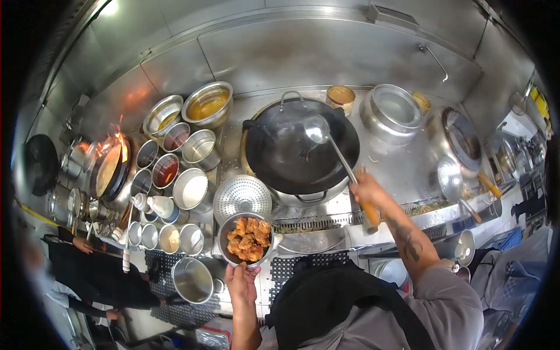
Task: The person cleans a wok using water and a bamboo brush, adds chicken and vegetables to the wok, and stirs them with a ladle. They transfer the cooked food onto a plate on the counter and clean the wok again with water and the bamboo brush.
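Observation:
My left hand [241,282] is closed on the near rim of a metal bowl [223,240] holding several browned, fried-looking pieces of food [249,238]. Just beyond that bowl lies a round perforated strainer [242,198]. My right hand [370,189] grips the shaft of a ladle [338,151], above its wooden handle end. The ladle's bowl is over the dark wok [274,146], on its right side; whether it touches the wok I cannot tell. Inside the wok only a dark, shiny surface shows.
Metal containers of sauce [165,170] and white powder [191,188] stand left of the wok. Behind them are bowls of yellow liquid [208,105]. Flames rise at another pan [108,169], far left. A large pot [392,114] stands right. A co-worker [93,274] is at lower left.

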Available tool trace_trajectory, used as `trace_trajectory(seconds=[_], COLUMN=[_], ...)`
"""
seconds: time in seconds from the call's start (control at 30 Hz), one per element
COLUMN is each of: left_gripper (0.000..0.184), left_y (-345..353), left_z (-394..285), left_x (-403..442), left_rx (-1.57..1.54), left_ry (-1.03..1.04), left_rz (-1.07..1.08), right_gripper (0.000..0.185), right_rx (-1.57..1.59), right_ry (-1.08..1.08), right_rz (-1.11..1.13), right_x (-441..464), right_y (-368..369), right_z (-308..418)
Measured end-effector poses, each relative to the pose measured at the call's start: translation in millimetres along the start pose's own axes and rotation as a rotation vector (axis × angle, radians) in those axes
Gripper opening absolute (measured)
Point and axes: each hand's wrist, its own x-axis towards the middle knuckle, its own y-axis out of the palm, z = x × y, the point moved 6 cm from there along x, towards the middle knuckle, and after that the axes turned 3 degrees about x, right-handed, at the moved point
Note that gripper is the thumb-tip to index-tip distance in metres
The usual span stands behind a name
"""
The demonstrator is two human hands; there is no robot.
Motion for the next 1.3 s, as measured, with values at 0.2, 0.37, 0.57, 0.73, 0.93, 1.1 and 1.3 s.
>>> trace_trajectory(seconds=[0.2,0.37,0.57,0.73,0.93,1.1,1.3], left_gripper=[0.029,0.028,0.021,0.022,0.022,0.02,0.01], left_y=[31.2,51.1,48.1,46.6,47.2,112.4,194.5], left_z=[17.4,18.9,20.4,13.2,-1.9,-41.8,-31.1], left_x=[-18.0,-37.8,-48.8,-44.6,-5.1,43.7,167.5], left_rx=[-0.012,-0.011,-0.005,-0.006,0.016,0.075,0.373], left_ry=[0.018,0.033,0.055,0.051,0.073,0.155,0.331], left_rz=[0.038,0.041,0.02,0.023,0.059,0.173,0.325], right_gripper=[0.01,0.015,0.012,0.019,0.016,0.016,0.014], right_rx=[-0.16,-0.598,-0.297,-0.809,-0.303,-0.766,0.213], right_ry=[-0.018,-0.269,-0.078,-0.39,-0.055,-0.458,0.109], right_rz=[0.251,-0.064,0.265,-0.143,0.232,-0.339,0.089], right_x=[-42.4,19.1,-24.6,13.8,-13.9,30.0,-47.6], right_y=[-21.8,-10.8,-28.5,-1.4,-5.7,30.2,22.9], right_z=[-13.4,-24.1,-18.1,-24.1,-21.8,-34.2,-27.0])
